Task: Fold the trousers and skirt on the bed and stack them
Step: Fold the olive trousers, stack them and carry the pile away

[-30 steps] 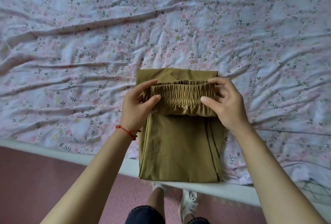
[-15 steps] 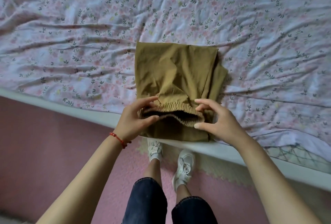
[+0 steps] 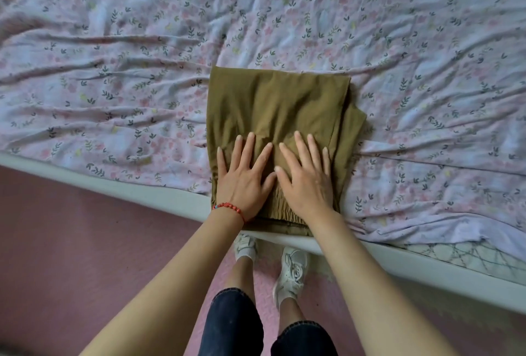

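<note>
An olive-brown garment (image 3: 279,102) lies folded into a rough square at the near edge of the bed. Its elastic waistband shows at the near side, just past my wrists. My left hand (image 3: 243,176), with a red bead bracelet on the wrist, presses flat on the near part of the fold, fingers spread. Beside it, almost touching, my right hand (image 3: 306,176) presses flat in the same way. A second layer of the cloth sticks out at the fold's right side. No other garment is in view.
The bed (image 3: 113,76) is covered by a wrinkled pale sheet with a small floral print. Its white edge (image 3: 142,193) runs across below the fold. Below that are a pink floor (image 3: 85,256) and my legs and white shoes (image 3: 291,267).
Both hands let go of the elastic waistband they were pinching and now lie flat on the folded garment. The waistband end has been brought down to the near side.
</note>
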`<state>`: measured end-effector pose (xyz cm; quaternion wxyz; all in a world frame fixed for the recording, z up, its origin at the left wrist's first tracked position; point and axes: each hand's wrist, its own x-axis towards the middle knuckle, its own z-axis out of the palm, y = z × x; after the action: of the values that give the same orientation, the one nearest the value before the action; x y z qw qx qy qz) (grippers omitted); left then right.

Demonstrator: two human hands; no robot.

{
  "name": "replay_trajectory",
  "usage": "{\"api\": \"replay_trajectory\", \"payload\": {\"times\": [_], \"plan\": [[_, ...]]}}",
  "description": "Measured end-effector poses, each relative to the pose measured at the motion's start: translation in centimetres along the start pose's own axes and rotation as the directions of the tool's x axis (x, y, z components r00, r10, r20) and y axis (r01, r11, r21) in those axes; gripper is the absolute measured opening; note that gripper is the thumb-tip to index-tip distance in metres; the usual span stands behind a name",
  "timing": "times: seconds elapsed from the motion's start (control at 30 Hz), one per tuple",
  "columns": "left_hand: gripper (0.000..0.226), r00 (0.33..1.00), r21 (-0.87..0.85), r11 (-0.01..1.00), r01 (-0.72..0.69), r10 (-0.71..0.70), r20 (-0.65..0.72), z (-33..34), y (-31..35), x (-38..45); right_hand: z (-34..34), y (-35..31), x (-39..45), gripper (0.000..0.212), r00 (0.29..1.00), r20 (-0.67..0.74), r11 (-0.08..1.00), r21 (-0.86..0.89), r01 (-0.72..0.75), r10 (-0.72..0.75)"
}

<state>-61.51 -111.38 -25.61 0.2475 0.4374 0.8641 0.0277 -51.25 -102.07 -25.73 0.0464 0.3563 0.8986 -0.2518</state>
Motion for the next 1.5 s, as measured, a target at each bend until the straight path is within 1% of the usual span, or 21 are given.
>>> {"api": "replay_trajectory", "payload": {"times": [0.07,0.17,0.23,0.33,0.4,0.47,0.53,0.6,0.67,0.77,0.87,0.93,1.03,1.13,1.27,1.4,1.5], "plan": [[0.067,0.999,0.003,0.999,0.039,-0.039,0.003,0.3,-0.5,-0.1,0.6,1.2,-0.5,0.056,0.999,0.015,0.998,-0.052,-0.044,0.045],[0.071,0.990,-0.064,0.989,0.134,-0.136,-0.030,0.3,-1.0,-0.5,0.5,2.4,-1.2,0.055,0.991,-0.019,0.989,-0.063,-0.137,0.136],[0.072,0.977,-0.132,0.974,0.187,-0.198,-0.080,0.0,-1.3,-0.5,0.0,2.9,-1.4,0.056,0.976,-0.079,0.979,0.011,-0.203,0.203],[0.071,0.942,-0.289,0.931,0.222,-0.281,-0.183,-1.0,-1.9,0.1,-0.9,3.3,-1.1,0.054,0.929,-0.229,0.953,0.155,-0.260,0.291],[0.069,0.918,-0.478,0.852,0.216,-0.344,-0.199,-1.8,-2.2,0.8,-1.4,3.3,-0.4,0.054,0.876,-0.248,0.885,0.331,-0.326,0.415],[0.058,0.899,-0.631,0.750,0.199,-0.396,-0.187,-2.5,-2.6,1.5,-1.7,3.3,0.2,0.053,0.827,-0.228,0.782,0.521,-0.343,0.515],[0.049,0.887,-0.741,0.643,0.192,-0.437,-0.150,-3.0,-3.2,2.1,-2.0,3.4,0.7,0.047,0.801,-0.228,0.721,0.612,-0.324,0.554],[0.049,0.897,-0.818,0.547,0.176,-0.431,-0.096,-3.5,-3.8,2.6,-2.5,3.3,1.1,0.047,0.802,-0.171,0.655,0.683,-0.322,0.573],[0.052,0.923,-0.834,0.527,0.163,-0.379,-0.059,-3.6,-4.2,2.7,-2.6,3.0,1.4,0.051,0.824,-0.067,0.600,0.718,-0.352,0.562],[0.057,0.951,-0.817,0.552,0.168,-0.309,-0.013,-3.6,-4.0,2.2,-2.3,2.5,1.3,0.061,0.846,0.053,0.573,0.713,-0.404,0.530],[0.057,0.952,-0.822,0.541,0.177,-0.306,0.004,-3.9,-3.3,1.6,-2.6,2.0,1.1,0.066,0.833,0.090,0.562,0.697,-0.445,0.546],[0.057,0.946,-0.830,0.530,0.173,-0.324,-0.009,-4.4,-2.9,1.3,-3.3,1.5,0.9,0.061,0.833,0.055,0.560,0.716,-0.417,0.550],[0.057,0.944,-0.829,0.542,0.138,-0.324,-0.055,-6.0,-2.1,0.5,-5.3,0.5,0.2,0.056,0.829,-0.007,0.536,0.765,-0.356,0.560],[0.055,0.945,-0.832,0.546,0.097,-0.314,-0.095,-8.3,-1.2,-0.3,-7.7,-0.4,-0.8,0.052,0.828,-0.089,0.564,0.772,-0.295,0.554],[0.052,0.951,-0.829,0.557,0.048,-0.279,-0.132,-11.9,0.4,-1.9,-11.3,-1.8,-2.4,0.048,0.823,-0.149,0.590,0.766,-0.255,0.549],[0.050,0.952,-0.833,0.554,-0.010,-0.249,-0.177,-15.8,2.2,-3.9,-15.4,-3.3,-4.5,0.046,0.801,-0.199,0.588,0.778,-0.222,0.565],[0.051,0.953,-0.833,0.549,-0.059,-0.218,-0.212,-18.8,3.7,-5.5,-18.4,-4.3,-6.2,0.046,0.771,-0.229,0.564,0.802,-0.198,0.595]]}}
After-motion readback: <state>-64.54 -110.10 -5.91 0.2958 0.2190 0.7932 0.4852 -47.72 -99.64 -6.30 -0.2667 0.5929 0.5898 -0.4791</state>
